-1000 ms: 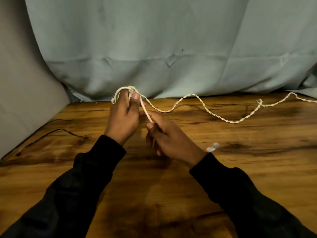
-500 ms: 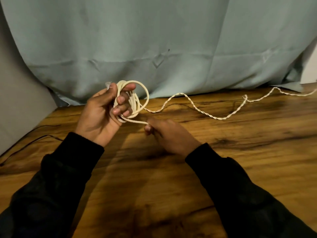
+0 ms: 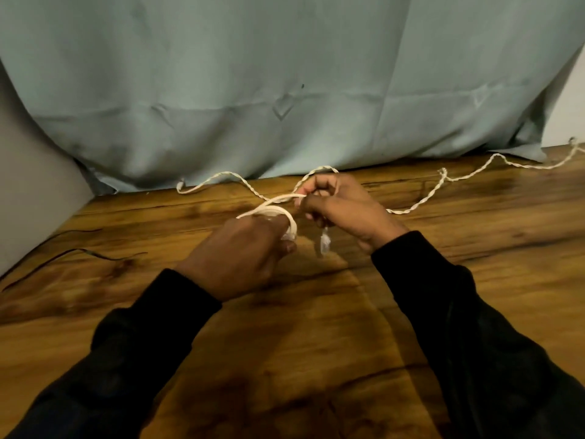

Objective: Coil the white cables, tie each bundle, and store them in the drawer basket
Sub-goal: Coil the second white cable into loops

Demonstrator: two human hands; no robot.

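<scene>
Left hand [image 3: 240, 248] above counter [image 3: 316, 359], back of hand up, coil [image 3: 278, 213] of white cable looped over its fingers; grip curled around loops. Right hand [image 3: 342, 210] just beside it, fingers [image 3: 316, 188] bent, grip pinching cable strand at coil. Small plug [image 3: 324, 243] hangs below right hand. Twisted cable [image 3: 427, 198] runs from right hand along counter to far right edge; other stretch curves left toward grey-green curtain [image 3: 285, 90]. Thin dark wire [image 3: 79, 251] lies at left on counter.
</scene>
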